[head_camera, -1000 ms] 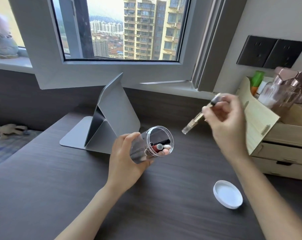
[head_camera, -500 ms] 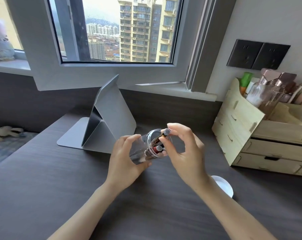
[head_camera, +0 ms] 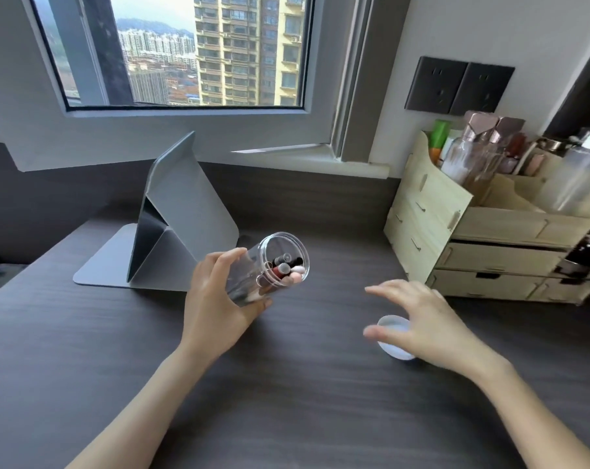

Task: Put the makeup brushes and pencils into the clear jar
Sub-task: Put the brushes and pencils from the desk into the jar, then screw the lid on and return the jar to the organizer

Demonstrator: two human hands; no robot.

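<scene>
Over the dark wood-grain desk (head_camera: 83, 350), the left hand (head_camera: 215, 299) grips the clear jar (head_camera: 269, 269), fingers wrapped around its body, tilting it so the open mouth faces right and up. Inside, the makeup brushes and pencils (head_camera: 283, 269) sit bunched together, their ends showing at the rim. The right hand (head_camera: 418, 319) hovers with fingers spread and empty, just above the white lid (head_camera: 393, 336) lying on the desk. A grey folded stand (head_camera: 181, 211) sits behind the jar, and a wooden organizer (head_camera: 432, 211) stands at the right.
</scene>
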